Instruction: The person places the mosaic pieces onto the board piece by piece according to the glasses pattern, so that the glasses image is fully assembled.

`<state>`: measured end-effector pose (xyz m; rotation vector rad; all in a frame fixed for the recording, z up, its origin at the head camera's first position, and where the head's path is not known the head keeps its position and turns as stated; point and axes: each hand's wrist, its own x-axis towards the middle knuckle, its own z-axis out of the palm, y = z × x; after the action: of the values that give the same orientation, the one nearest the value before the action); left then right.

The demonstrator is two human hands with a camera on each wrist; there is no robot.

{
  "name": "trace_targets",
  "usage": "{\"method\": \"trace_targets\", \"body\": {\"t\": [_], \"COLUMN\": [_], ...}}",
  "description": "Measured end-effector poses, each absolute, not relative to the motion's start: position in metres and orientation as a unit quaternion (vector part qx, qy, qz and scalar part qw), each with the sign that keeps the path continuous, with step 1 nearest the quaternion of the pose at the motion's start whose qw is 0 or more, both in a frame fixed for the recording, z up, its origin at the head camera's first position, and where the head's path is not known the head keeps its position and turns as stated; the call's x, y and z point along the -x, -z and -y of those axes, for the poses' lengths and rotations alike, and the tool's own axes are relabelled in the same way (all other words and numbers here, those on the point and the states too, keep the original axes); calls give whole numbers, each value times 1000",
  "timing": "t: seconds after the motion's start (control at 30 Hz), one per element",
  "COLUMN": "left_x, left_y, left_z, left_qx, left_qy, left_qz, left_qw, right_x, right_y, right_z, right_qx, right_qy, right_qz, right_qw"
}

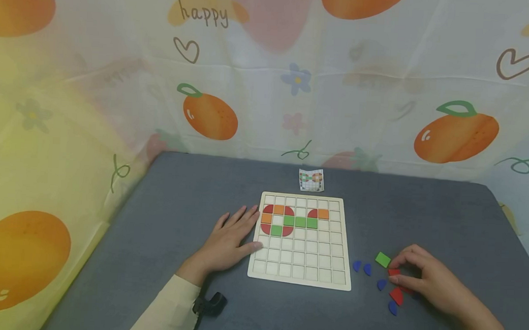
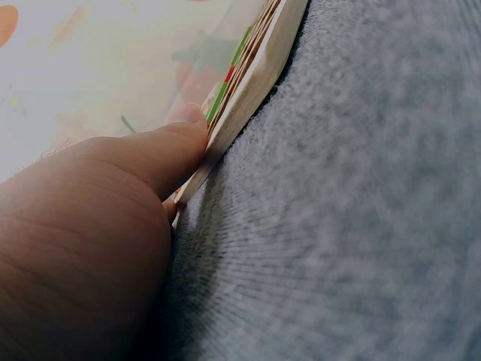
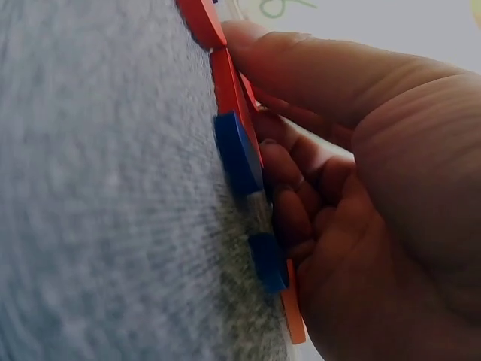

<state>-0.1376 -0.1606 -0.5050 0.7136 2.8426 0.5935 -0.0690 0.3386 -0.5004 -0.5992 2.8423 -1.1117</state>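
Observation:
A pale square grid board lies on the table with red, orange and green pieces in its upper rows. My left hand rests at the board's left edge, fingers spread and thumb on the rim; the left wrist view shows the thumb against the board's side. At the right, my right hand has thumb and forefinger around a red piece. Near it lie a green square, another red piece and several blue pieces. Blue and orange pieces sit beneath that hand.
A small printed card with a coloured grid pattern lies behind the board. A fruit-patterned cloth hangs beyond the grey table. A black strap piece is at my left wrist.

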Motion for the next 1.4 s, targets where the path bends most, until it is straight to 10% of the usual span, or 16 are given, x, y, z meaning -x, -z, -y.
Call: {"method": "trace_targets", "body": {"t": [0.33, 1.4], "left_x": [137, 137], "left_y": [504, 505], "left_z": [161, 161], "left_qx": [-240, -237], "left_qy": [-200, -202], "left_qz": [-947, -947], "left_qw": [75, 70], "right_x": [69, 81], "right_y": [495, 478], "right_z": [-328, -283], "right_qx": [101, 52], "right_qy": [401, 457], "right_qz": [-908, -886], "right_qw": [72, -56]}}
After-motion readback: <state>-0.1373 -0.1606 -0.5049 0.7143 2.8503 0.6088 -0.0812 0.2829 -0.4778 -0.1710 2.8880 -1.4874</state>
